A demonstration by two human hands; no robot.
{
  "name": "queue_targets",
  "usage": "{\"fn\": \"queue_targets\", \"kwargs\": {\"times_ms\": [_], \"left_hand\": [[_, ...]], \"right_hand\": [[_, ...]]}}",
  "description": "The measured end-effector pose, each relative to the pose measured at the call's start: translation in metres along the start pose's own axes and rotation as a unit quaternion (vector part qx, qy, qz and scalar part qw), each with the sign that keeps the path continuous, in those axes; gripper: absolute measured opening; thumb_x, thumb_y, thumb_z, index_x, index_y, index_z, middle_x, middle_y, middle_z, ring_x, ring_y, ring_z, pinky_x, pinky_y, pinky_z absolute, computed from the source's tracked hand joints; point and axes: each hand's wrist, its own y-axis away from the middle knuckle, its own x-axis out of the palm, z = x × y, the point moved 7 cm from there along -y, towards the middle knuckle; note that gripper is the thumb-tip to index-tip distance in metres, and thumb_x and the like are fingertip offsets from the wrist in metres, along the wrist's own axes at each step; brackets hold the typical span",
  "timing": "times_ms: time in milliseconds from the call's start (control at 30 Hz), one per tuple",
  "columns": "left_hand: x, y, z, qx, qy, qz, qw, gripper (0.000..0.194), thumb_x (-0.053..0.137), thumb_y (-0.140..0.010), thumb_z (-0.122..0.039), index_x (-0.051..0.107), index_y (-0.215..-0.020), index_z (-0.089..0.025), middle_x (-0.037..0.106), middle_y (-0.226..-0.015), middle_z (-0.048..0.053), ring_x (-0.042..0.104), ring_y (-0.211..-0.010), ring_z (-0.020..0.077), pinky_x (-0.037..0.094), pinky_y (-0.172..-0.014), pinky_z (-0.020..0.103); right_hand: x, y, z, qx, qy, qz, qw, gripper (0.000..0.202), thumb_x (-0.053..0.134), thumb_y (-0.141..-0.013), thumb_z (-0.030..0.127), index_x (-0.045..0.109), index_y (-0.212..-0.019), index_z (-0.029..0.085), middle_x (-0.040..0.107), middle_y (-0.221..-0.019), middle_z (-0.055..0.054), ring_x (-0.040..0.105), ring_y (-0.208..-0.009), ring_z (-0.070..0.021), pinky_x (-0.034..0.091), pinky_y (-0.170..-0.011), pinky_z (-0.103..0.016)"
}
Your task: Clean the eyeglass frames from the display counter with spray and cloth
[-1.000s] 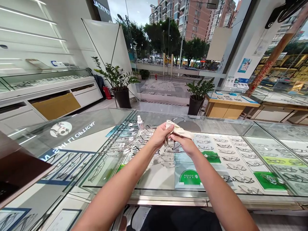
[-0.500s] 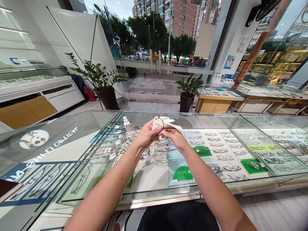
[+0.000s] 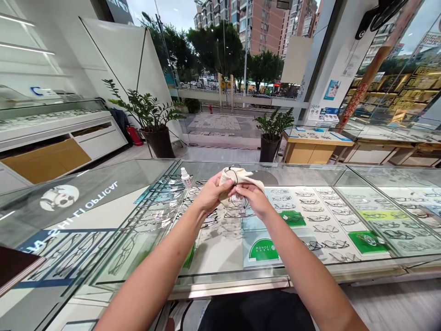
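Note:
Above the glass counter, my two hands meet around a pair of dark-rimmed eyeglasses [image 3: 234,172] and a cream cloth [image 3: 254,181]. My left hand [image 3: 211,193] is closed, its thumb pressing the folded cloth against a lens. Beside it, my right hand [image 3: 255,196] pinches the glasses' frame, with the loose end of the cloth lying over its fingers. The dark rim shows around the bunched cloth, and a thin temple hangs down near my right fingers. Much of the glasses is hidden by cloth and fingers.
A small white bottle [image 3: 185,177] stands on the glass counter [image 3: 220,276] left of my hands. Rows of eyeglasses [image 3: 316,218] and green cards [image 3: 367,242] lie under the glass. Beyond the counter are two potted plants [image 3: 160,140] and a wooden display cabinet [image 3: 306,149].
The view has shifted slightly, so the scene sits a little further right. Both hands keep their hold on the cloth and eyeglasses, with hardly any visible movement.

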Motion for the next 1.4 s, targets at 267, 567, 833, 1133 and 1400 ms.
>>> {"fn": "queue_targets", "kwargs": {"times_ms": [267,567,833,1133,1400], "left_hand": [[-0.004,-0.002,0.005,0.025,-0.007,-0.05,0.998,0.056,0.084,-0.08,-0.066,0.063,-0.08,-0.014,0.059,-0.055,-0.002,0.045,-0.043,0.0061,0.039,-0.045,0.018],[-0.014,-0.011,0.012,0.003,0.132,-0.059,0.989,0.04,0.084,-0.09,-0.042,0.074,-0.108,-0.008,0.08,-0.1,0.014,0.077,-0.096,0.0244,0.061,-0.094,0.036],[-0.044,-0.013,0.013,-0.101,0.146,-0.073,0.981,0.039,0.065,-0.104,-0.039,0.074,-0.119,-0.003,0.081,-0.102,0.019,0.08,-0.097,0.0255,0.061,-0.099,0.037],[-0.03,0.014,0.027,-0.28,0.032,0.08,0.956,0.047,0.086,-0.083,-0.054,0.076,-0.084,-0.008,0.078,-0.079,0.011,0.073,-0.068,0.019,0.06,-0.066,0.027],[-0.004,0.025,0.037,-0.305,-0.016,0.202,0.931,0.042,0.103,-0.061,-0.037,0.078,-0.079,-0.009,0.076,-0.076,0.009,0.064,-0.058,0.014,0.054,-0.062,0.027]], "right_hand": [[0.007,0.002,-0.01,0.011,0.009,-0.031,0.999,0.032,0.086,-0.073,0.054,0.081,-0.081,0.024,0.076,-0.09,-0.002,0.063,-0.095,-0.022,0.048,-0.093,-0.038],[-0.011,0.002,-0.007,0.038,-0.102,-0.049,0.993,0.032,0.09,-0.072,0.052,0.08,-0.084,0.024,0.079,-0.096,-0.003,0.061,-0.081,-0.0166,0.047,-0.077,-0.031],[-0.017,0.026,0.085,-0.155,0.249,-0.03,0.956,0.024,0.067,-0.099,0.046,0.077,-0.092,0.026,0.078,-0.103,-0.006,0.065,-0.099,-0.0248,0.048,-0.089,-0.041],[0.033,0.045,0.11,-0.346,0.76,0.175,0.521,0.019,0.06,-0.099,0.007,0.075,-0.098,0.019,0.08,-0.113,-0.007,0.058,-0.118,-0.0303,0.041,-0.098,-0.045],[0.046,0.049,0.097,-0.391,0.794,0.226,0.408,0.021,0.06,-0.096,0.003,0.074,-0.092,0.018,0.079,-0.11,-0.008,0.06,-0.116,-0.0294,0.041,-0.106,-0.045]]}}
